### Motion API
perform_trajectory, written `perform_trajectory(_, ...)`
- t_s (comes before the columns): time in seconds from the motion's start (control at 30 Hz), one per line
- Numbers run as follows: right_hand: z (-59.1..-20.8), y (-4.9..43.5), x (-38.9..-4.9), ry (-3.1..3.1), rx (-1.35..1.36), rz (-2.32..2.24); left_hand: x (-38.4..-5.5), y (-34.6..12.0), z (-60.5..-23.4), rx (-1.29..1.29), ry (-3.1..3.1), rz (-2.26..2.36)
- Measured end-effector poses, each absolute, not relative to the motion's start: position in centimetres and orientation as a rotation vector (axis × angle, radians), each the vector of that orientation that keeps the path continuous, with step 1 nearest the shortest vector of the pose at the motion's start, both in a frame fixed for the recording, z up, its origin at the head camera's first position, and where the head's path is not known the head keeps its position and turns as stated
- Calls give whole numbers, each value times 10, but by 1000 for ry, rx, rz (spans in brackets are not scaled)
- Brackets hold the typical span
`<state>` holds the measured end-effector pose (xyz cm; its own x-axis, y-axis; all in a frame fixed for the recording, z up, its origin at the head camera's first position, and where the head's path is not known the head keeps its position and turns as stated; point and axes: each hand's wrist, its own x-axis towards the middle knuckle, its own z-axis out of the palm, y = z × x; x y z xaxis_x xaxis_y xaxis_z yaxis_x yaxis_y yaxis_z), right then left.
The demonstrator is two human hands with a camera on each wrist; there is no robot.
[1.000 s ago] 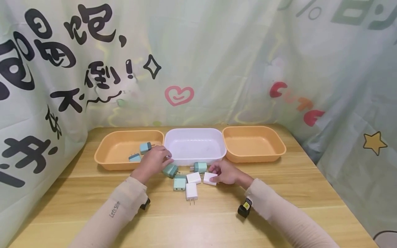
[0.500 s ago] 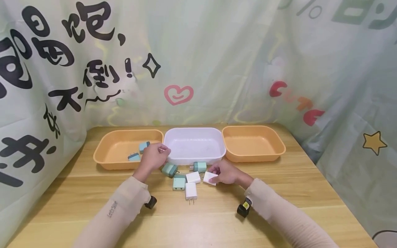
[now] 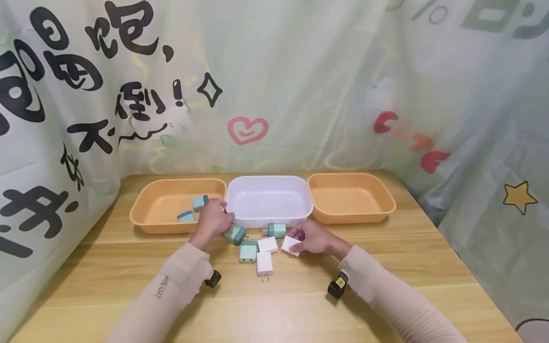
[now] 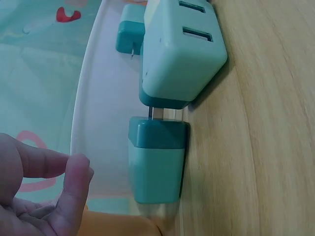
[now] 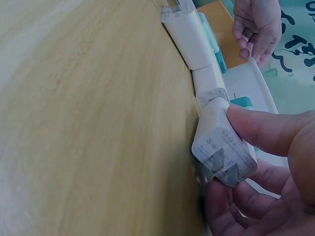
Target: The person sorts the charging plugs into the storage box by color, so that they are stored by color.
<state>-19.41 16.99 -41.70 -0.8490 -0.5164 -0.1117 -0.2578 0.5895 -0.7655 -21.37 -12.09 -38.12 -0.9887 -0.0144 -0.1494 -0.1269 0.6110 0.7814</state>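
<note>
My right hand point(image 3: 315, 238) pinches a white wall charger point(image 5: 221, 142) between thumb and fingers, low over the wood, its prongs facing the wrist camera. My left hand point(image 3: 214, 219) hovers by the near right corner of the left orange tray point(image 3: 150, 224). In the left wrist view its thumb and a finger come close together with nothing visible between them. Just below that hand lies a green charger point(image 3: 235, 235). Beside it are another green charger point(image 3: 248, 253), a third green charger point(image 3: 276, 230) and two white chargers, one flat point(image 3: 264, 263), one behind it point(image 3: 268, 245).
Two blue-green chargers, one farther back point(image 3: 200, 203) and one nearer point(image 3: 186, 216), lie in the left orange tray. A white tray point(image 3: 270, 222) stands in the middle, touching a right orange tray point(image 3: 351, 219). A printed curtain point(image 3: 300, 95) hangs behind the wooden table point(image 3: 300, 309).
My left hand has shifted slightly near the tray corner, its fingers changing pose. The right hand stays in place, the white charger in its grip tilting a little.
</note>
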Motion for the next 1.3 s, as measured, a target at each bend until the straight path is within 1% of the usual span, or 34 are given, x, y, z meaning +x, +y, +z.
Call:
perform_trajectory(0.4,-405,175,-196,2406,-624,-1197,-215,-122,-380,-137,2638,1352)
perform_trajectory(0.7,-396,175,-198,2316,-562,-1291,-213,-124,-380,-141,2606,1399)
perform_trajectory(1.3,-373,168,-204,2319,-509,-1276,-216,-122,-382,-131,2632,1400)
